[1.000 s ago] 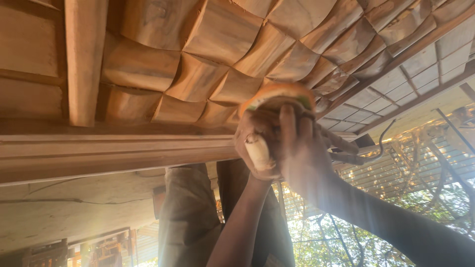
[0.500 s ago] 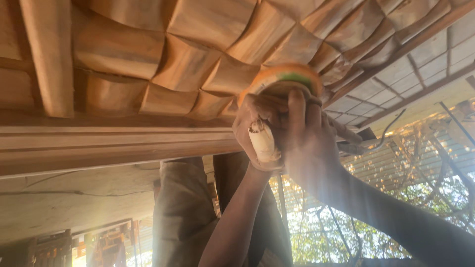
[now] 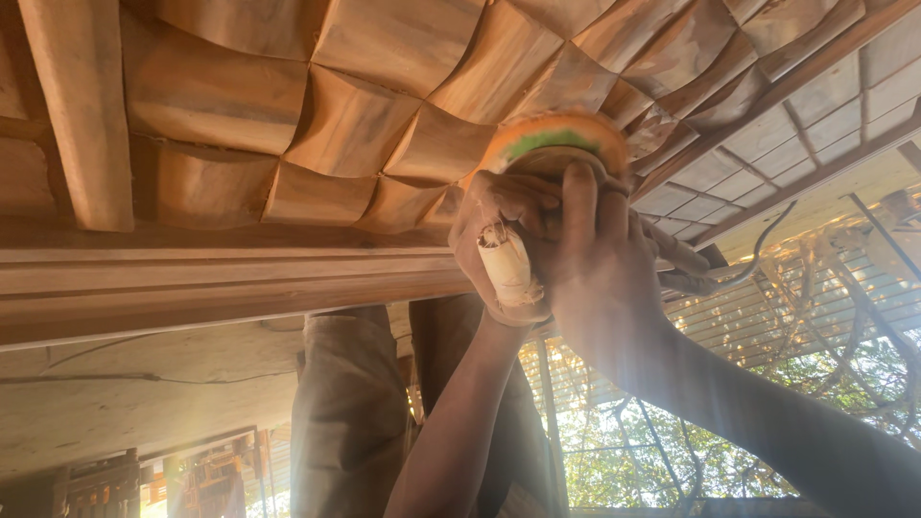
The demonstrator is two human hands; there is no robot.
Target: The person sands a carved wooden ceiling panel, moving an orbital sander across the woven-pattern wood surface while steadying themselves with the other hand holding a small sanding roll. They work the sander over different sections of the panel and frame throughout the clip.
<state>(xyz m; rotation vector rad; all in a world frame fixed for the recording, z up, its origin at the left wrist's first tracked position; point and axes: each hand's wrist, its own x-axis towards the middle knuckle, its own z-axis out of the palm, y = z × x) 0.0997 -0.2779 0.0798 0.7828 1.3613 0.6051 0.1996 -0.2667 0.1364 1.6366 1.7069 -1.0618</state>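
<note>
I look up at the underside of a wooden panel [image 3: 345, 115] made of curved, woven-looking blocks. A power sander with an orange and green round pad [image 3: 552, 142] is pressed against it near the panel's frame. My left hand [image 3: 494, 251] grips the sander's pale side handle [image 3: 508, 267]. Over the tool's body lies my right hand [image 3: 597, 269], fingers reaching up toward the pad. The hands hide most of the body. A cable [image 3: 743, 264] trails off to the right.
A moulded wooden frame rail [image 3: 211, 283] runs across below the blocks, and a plank [image 3: 82, 105] lies over them at the left. Trouser legs of a person [image 3: 350, 412] stand behind my arms. A metal grille and roof sheets [image 3: 815, 288] fill the right side.
The sander and both hands have slid a little to the right and higher along the woven blocks. Both hands keep the same grip.
</note>
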